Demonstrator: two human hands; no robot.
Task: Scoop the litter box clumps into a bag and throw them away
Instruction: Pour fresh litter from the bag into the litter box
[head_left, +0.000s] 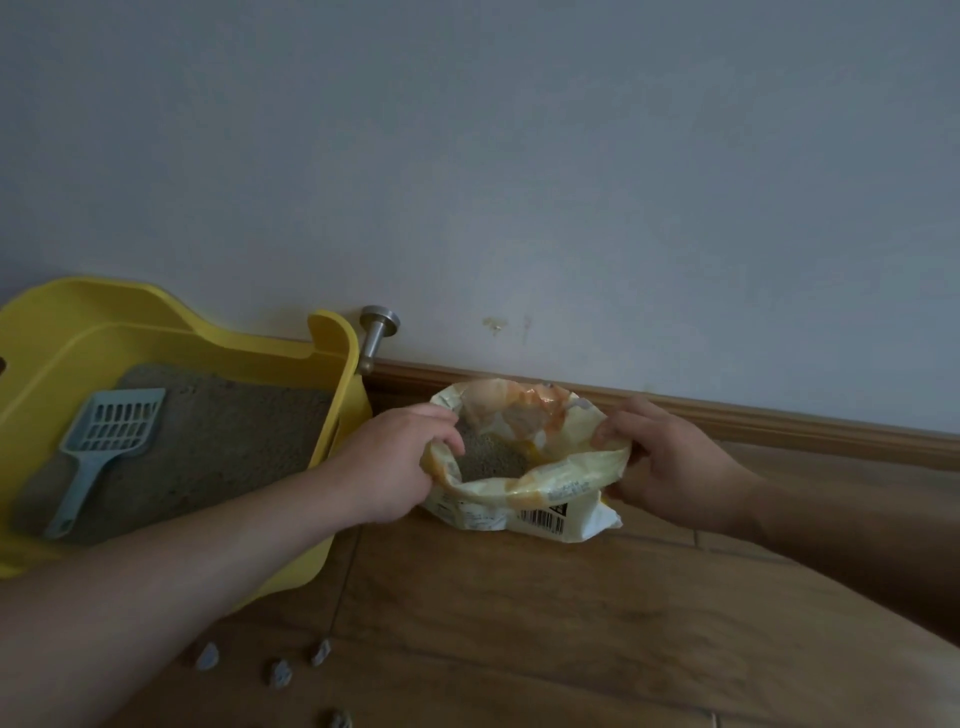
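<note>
Yellow and white, the bag (524, 501) sat on the wood floor (519, 623) in the middle of the frame, close to the wall (519, 156). Its top was wide open, with grey litter (488, 457) inside. The left hand (395, 462) pinched the left edge of the opening. The right hand (670, 467) held the right edge with curled fingers. At the left stood the yellow litter box (340, 395), with a blue scoop (104, 441) lying inside. Small grey clumps (280, 673) lay on the floor at the lower left.
</note>
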